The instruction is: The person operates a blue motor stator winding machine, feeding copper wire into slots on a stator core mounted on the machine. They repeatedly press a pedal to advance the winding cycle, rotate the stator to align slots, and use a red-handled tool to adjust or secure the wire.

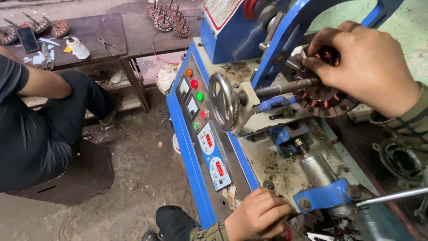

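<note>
Seating the stator [327,96] — right hand [365,67] grips it on the spindle [285,87]; keep it square. Left hand [258,214] closed at the machine [196,147] edge, contents hidden.

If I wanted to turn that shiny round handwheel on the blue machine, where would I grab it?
Probably the rim of the handwheel, coming from the panel side at the left. Its flat face points that way, while its threaded shaft and bracket block the right.
</note>
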A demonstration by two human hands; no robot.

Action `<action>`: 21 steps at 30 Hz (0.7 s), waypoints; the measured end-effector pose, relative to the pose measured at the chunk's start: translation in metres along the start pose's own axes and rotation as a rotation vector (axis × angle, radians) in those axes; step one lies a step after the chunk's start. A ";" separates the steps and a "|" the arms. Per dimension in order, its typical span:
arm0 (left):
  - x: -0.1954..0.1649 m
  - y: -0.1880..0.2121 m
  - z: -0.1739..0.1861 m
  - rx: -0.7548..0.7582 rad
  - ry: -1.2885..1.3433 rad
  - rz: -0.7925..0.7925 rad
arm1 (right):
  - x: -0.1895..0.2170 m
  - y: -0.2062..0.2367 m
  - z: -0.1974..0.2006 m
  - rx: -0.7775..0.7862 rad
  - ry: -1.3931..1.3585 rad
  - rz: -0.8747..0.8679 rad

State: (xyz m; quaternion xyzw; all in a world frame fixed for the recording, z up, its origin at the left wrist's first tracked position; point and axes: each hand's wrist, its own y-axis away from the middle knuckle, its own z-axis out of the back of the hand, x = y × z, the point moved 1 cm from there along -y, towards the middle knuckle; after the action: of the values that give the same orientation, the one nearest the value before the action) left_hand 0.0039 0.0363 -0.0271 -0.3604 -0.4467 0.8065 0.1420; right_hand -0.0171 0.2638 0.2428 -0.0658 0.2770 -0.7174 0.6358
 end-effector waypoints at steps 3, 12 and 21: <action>0.001 0.001 -0.001 -0.004 0.000 0.000 | 0.001 0.000 0.001 0.005 0.008 0.013; -0.002 0.001 0.001 0.002 0.013 0.027 | 0.005 -0.001 0.002 -0.016 0.038 0.013; -0.001 -0.001 0.003 0.015 0.017 0.003 | 0.000 0.002 -0.005 -0.027 0.067 -0.003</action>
State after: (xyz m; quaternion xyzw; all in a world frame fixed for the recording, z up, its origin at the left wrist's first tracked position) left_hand 0.0026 0.0342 -0.0244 -0.3669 -0.4389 0.8069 0.1471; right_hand -0.0173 0.2653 0.2376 -0.0506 0.3079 -0.7164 0.6241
